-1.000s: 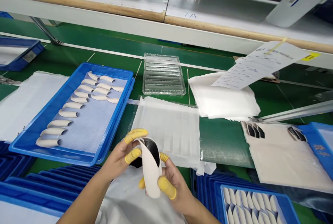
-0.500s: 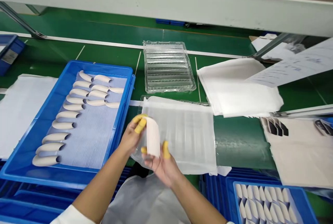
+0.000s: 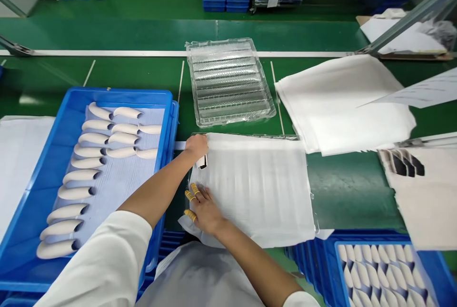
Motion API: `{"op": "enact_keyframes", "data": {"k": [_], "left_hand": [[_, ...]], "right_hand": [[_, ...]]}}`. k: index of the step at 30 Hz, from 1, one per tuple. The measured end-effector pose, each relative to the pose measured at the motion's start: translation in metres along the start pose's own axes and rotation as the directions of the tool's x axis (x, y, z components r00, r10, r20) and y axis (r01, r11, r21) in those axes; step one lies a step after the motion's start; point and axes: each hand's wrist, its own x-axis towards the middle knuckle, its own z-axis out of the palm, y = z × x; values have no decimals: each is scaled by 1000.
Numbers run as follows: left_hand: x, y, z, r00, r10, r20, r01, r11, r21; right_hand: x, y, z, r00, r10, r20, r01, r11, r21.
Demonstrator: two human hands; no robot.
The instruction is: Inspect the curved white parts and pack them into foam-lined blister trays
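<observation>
The left hand is on the upper left corner of a white sheet, and the right hand, with yellow finger cots, lies near its lower left corner.

The green workbench carries a blue tray at the left, a clear plastic tray at the far side, a white sheet in the middle, and a pile of white sheets at the right.

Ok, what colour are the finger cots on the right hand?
Yellow: the finger cots on the right hand show best in the head view.

White ribbed sheet — lying flat, black-and-white piece showing at left edge
</observation>
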Motion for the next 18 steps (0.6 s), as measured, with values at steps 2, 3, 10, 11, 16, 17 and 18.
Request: {"op": "enact_keyframes", "data": {"k": [2,3,10,11,16,17,18], "left_hand": [[-1,2,1,1000,-22,-13,23,999,35],[-2,3,3,999,-28,-27,29,998,53],[-15,-5,19,985,-14,-173,32,994,107],[-15,-6,22,982,-23,-190,44,994,102],[-9,-10,38,962,-78,-262,99,993,68],[-8,-10,39,959,-81,-273,102,993,64],[-8,-10,39,956,-80,-282,101,993,62]], "right_hand": [[1,0,0,1000,-5,22,5,999,-35],[1,0,0,999,-9,33,11,999,-48],[-3,0,6,995,-60,78,68,992,-105],[-3,0,7,995,-62,79,71,991,-112],[-4,0,12,994,-75,80,86,985,-148],[-4,0,13,994,-75,80,87,984,-155],[-4,0,13,994,-76,79,88,983,-161]]}}
